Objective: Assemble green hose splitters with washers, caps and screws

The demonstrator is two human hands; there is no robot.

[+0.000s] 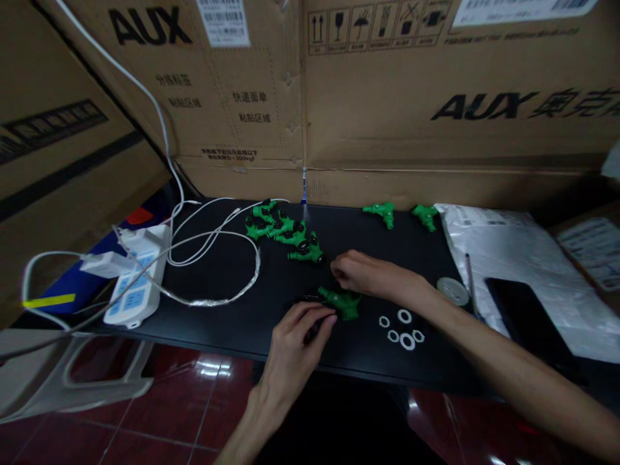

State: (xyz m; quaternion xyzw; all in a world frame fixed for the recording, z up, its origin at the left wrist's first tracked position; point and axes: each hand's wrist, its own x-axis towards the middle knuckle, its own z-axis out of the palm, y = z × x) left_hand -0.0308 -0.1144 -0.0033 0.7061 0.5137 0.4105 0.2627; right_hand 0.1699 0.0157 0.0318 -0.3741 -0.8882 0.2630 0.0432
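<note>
A green Y-shaped hose connector lies on the black table between my two hands. My left hand is at its left end, thumb and forefinger brought together; something dark shows by the fingers, too unclear to name. Above the connector, my right hand is closed with fingertips pressed together. Whatever it may hold is hidden. Several white rings, larger and smaller, lie flat below my right forearm. Behind the hands sits a cluster of green connectors with black valve knobs.
Two green connectors lie at the back right. Beside my right arm are a roll of tape, a pen, a phone and a white package. A power strip with white cables stands left. Cardboard boxes wall the back.
</note>
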